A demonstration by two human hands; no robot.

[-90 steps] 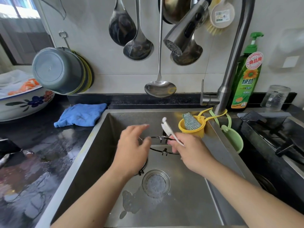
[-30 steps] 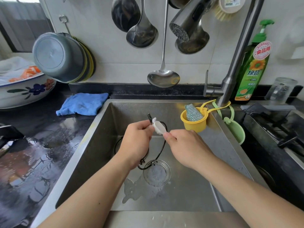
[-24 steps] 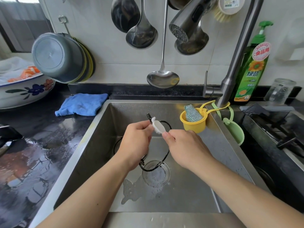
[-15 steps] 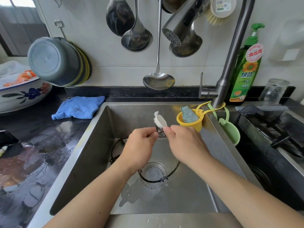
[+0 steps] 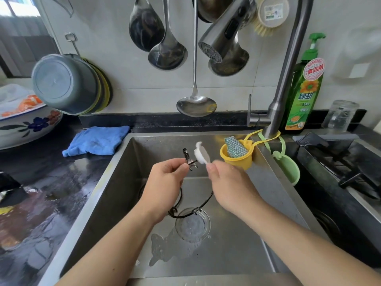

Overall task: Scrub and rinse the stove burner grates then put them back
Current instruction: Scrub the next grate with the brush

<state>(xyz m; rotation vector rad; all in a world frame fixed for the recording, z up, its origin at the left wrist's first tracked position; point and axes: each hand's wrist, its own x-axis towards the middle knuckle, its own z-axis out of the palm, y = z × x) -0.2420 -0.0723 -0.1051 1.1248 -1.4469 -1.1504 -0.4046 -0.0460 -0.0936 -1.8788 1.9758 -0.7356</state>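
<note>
1 grate (image 5: 190,162) in L hand (image 5: 165,182), 1 brush (image 5: 201,152) in R hand (image 5: 228,186).

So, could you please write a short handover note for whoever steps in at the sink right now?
Left hand holds the wire grate up over the sink; its lower loop hangs above the drain.
Right hand pinches a white brush against the grate's top prong.
Tap shows no water running.
Done: grate is in the sink, scrubbing under way.
Left: finish scrubbing, rinse, return it to the stove.
</note>
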